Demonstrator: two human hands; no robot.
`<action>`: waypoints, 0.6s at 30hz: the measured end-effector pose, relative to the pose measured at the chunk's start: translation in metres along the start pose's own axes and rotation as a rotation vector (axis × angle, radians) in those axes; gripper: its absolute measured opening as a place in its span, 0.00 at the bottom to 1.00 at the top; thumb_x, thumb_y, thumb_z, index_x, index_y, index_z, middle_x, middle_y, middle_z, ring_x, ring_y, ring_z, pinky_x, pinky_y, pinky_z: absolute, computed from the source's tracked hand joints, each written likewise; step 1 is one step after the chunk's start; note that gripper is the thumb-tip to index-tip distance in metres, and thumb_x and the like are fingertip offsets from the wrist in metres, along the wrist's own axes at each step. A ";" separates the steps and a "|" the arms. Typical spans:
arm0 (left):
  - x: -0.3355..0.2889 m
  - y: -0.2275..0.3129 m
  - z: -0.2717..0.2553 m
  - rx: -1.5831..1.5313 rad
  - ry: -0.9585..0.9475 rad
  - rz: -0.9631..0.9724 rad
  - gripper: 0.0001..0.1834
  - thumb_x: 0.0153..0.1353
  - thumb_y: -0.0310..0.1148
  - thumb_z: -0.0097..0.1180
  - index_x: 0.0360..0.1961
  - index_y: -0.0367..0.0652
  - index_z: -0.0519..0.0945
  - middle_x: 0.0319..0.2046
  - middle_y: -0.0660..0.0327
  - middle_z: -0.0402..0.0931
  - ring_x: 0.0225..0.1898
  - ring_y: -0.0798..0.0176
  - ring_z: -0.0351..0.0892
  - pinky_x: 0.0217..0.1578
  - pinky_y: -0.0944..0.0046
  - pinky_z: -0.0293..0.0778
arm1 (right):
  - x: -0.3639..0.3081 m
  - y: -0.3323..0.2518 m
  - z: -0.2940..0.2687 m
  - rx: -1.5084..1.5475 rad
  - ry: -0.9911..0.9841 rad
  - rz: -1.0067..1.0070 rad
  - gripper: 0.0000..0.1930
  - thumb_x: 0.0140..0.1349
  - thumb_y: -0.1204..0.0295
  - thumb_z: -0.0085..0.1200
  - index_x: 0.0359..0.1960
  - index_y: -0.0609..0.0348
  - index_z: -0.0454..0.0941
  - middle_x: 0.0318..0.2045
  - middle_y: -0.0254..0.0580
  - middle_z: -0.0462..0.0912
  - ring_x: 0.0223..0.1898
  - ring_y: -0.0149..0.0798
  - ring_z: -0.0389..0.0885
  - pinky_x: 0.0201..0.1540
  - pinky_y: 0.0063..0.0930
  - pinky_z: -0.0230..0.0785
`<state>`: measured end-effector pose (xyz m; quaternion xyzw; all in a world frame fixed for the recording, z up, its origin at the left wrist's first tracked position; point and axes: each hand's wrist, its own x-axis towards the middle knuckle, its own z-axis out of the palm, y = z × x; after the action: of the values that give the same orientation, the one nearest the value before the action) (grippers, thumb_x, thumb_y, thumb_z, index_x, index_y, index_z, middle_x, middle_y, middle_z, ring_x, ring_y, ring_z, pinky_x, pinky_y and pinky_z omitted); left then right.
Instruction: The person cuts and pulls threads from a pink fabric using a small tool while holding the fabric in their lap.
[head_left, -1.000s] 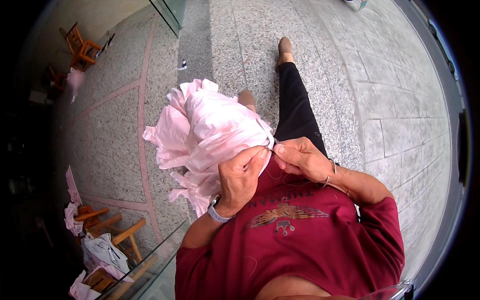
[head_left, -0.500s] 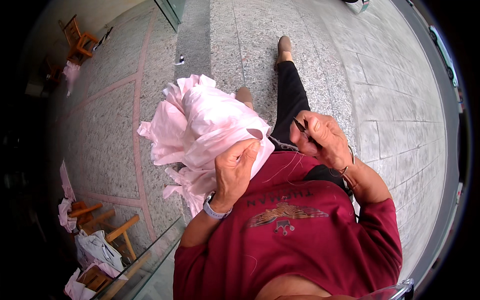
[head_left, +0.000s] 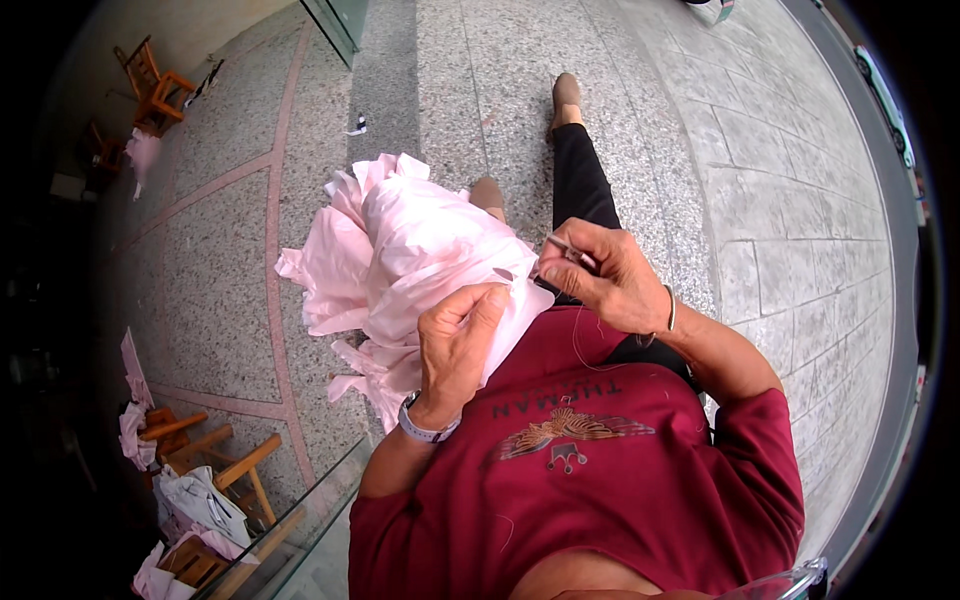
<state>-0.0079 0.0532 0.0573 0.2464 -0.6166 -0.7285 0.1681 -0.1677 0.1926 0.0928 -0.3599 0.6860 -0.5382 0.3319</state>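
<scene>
A bundle of thin pale pink fabric point(head_left: 420, 235) lies heaped over my lap, its ruffled ends hanging to the left. My left hand point(head_left: 460, 335) pinches the near edge of this fabric between thumb and fingers. Close by on the right, my right hand point(head_left: 605, 275) is closed around small dark thread snips point(head_left: 574, 252), mostly hidden by the fingers. The right fingertips are at the fabric's right edge; whether they also grip it I cannot tell. A loose thread dangles below the right hand.
Wooden stools point(head_left: 240, 465) with pink and white cloth stand at lower left, beside a glass pane edge point(head_left: 320, 500). A wooden chair point(head_left: 155, 90) is at the far left, pink cloth point(head_left: 142, 155) near it. A small black-and-white item point(head_left: 358, 125) lies on the floor.
My right hand has moved left to the fabric's edge and turned over, its back now showing more. The snips' dark blades no longer show. My left hand has shifted slightly left, still pinching the fabric.
</scene>
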 end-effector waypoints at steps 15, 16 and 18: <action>-0.002 0.003 0.003 0.048 -0.044 0.000 0.14 0.70 0.34 0.57 0.39 0.30 0.83 0.26 0.72 0.75 0.28 0.80 0.66 0.29 0.76 0.65 | -0.003 0.003 0.013 -0.287 0.123 -0.320 0.05 0.57 0.81 0.61 0.32 0.65 0.77 0.25 0.49 0.79 0.25 0.42 0.81 0.29 0.33 0.72; -0.002 0.003 0.002 0.051 -0.037 -0.005 0.14 0.70 0.34 0.57 0.39 0.30 0.83 0.25 0.72 0.74 0.28 0.80 0.66 0.29 0.76 0.64 | 0.000 0.007 0.010 -0.272 0.185 -0.308 0.05 0.57 0.81 0.61 0.32 0.65 0.77 0.24 0.49 0.79 0.24 0.41 0.81 0.28 0.32 0.72; -0.003 0.004 0.000 0.054 -0.019 -0.015 0.14 0.70 0.34 0.57 0.39 0.29 0.83 0.25 0.73 0.74 0.27 0.80 0.64 0.28 0.76 0.63 | 0.005 0.011 -0.003 -0.287 0.291 -0.255 0.04 0.60 0.79 0.59 0.31 0.64 0.76 0.21 0.43 0.77 0.21 0.32 0.76 0.25 0.28 0.69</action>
<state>-0.0058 0.0542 0.0613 0.2485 -0.6359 -0.7150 0.1503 -0.1744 0.1913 0.0825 -0.4059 0.7450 -0.5190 0.1045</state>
